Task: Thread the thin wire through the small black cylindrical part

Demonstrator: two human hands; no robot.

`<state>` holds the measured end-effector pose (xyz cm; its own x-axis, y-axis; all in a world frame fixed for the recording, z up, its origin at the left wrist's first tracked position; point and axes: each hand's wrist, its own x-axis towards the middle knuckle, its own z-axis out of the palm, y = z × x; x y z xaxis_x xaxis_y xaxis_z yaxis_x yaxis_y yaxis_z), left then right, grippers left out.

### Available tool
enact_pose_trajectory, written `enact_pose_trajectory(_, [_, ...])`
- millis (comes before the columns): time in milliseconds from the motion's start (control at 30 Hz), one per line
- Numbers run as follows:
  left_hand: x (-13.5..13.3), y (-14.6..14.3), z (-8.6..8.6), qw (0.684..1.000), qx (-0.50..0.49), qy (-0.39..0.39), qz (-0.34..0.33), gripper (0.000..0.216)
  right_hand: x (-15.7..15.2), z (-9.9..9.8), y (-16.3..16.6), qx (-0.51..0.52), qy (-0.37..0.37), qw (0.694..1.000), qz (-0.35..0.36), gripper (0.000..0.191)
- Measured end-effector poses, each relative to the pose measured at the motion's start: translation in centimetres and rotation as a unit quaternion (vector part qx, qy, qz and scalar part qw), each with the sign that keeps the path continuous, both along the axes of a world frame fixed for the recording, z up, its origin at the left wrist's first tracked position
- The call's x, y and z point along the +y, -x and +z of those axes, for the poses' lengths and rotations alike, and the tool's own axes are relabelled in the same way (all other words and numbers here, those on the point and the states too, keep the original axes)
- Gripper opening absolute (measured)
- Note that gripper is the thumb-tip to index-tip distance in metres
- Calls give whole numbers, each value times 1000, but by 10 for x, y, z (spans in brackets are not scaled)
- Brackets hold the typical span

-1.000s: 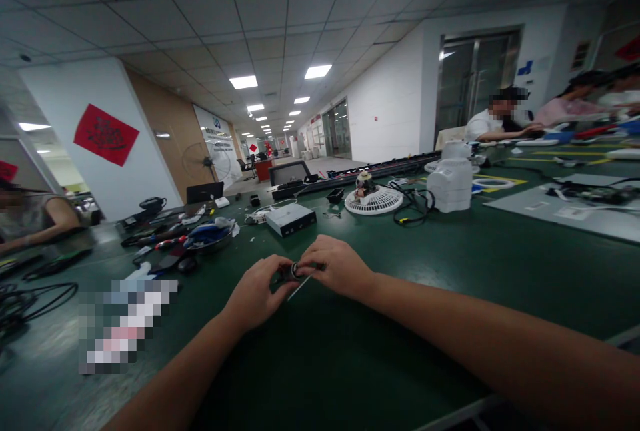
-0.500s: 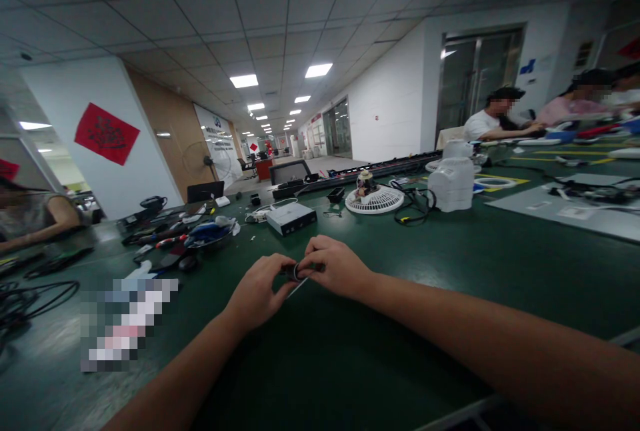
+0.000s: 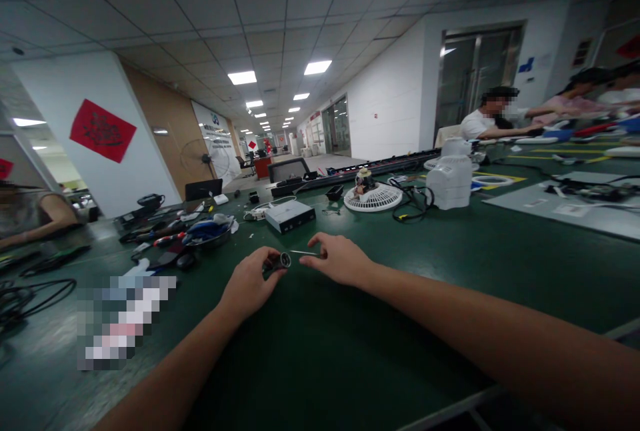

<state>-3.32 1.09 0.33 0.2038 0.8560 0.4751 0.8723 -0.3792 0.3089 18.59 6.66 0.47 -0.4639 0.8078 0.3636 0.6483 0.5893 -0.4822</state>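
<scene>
My left hand (image 3: 249, 283) is closed round a small dark cylindrical part (image 3: 280, 261) with a silvery end, held just above the green table (image 3: 320, 351). My right hand (image 3: 338, 259) pinches a thin metal rod (image 3: 303, 253) whose tip points at the part's end. The two hands are a short way apart, in the middle of the view.
A white box (image 3: 290, 215) lies beyond my hands. A white fan grille (image 3: 373, 197) and a white housing (image 3: 449, 181) stand further right. Tools and cables (image 3: 173, 237) crowd the left. People sit at the far right and far left.
My hands were pressed together over the part. They have drawn apart, and the thin rod now shows between them. The view has tipped slightly.
</scene>
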Motion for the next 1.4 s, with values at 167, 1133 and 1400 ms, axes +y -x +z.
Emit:
enact_pose_trajectory(167, [0,1,0,1000,0,-4,17,20,-1,1,-3,-64,-74,994,50,24])
enact_pose_trajectory(1133, [-5,-4,2,999,42,-11,10,23,-4,2,0,-112,-85,990,12,23])
enact_pose_trajectory(1400, [-2,-1,1,998,29,-1,55,21,-10,13,-4,-86,109,971,196,27])
